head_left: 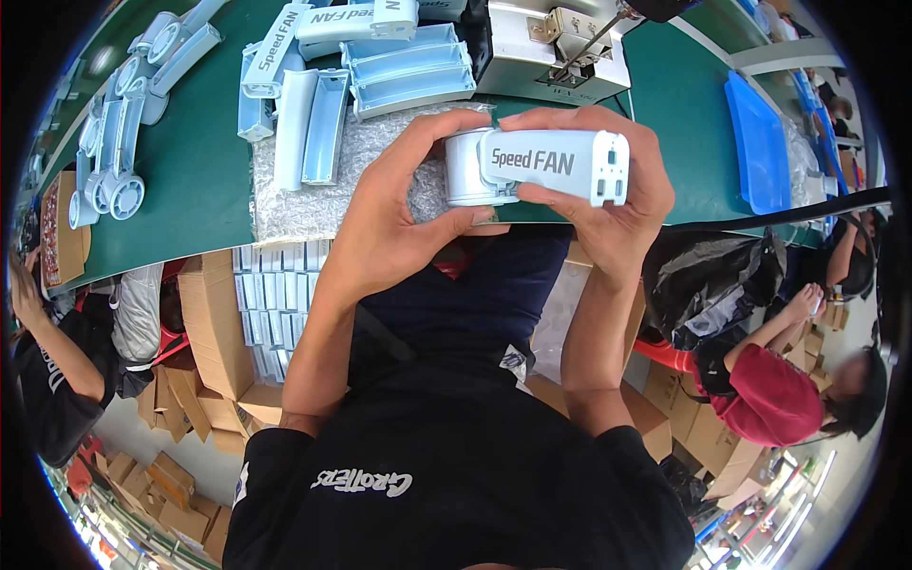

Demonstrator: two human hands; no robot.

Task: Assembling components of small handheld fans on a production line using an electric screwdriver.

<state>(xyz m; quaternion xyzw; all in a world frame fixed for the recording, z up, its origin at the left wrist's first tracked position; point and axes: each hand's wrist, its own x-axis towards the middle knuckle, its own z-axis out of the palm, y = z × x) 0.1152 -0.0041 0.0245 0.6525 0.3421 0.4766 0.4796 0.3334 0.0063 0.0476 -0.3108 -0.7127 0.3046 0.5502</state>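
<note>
Between my two hands is a pale blue handheld fan body (540, 163), held level above the near edge of the green table. Its round head is on the left, and its rectangular handle end with small openings points right. My left hand (404, 204) is closed round the head, thumb below and fingers above. Gripping the handle from above and below is my right hand (622, 190). On bubble wrap (304, 209) beyond my left hand lie several light blue handle shells (408, 71), some hollow side up.
A metal machine (546, 57) stands at the table's back middle. Assembled fan parts (119, 123) lie at far left. A blue tray (757, 142) is at right. Below the table, a carton (214, 323) stands beside stacked blue pieces (275, 294). Co-workers sit at left and right.
</note>
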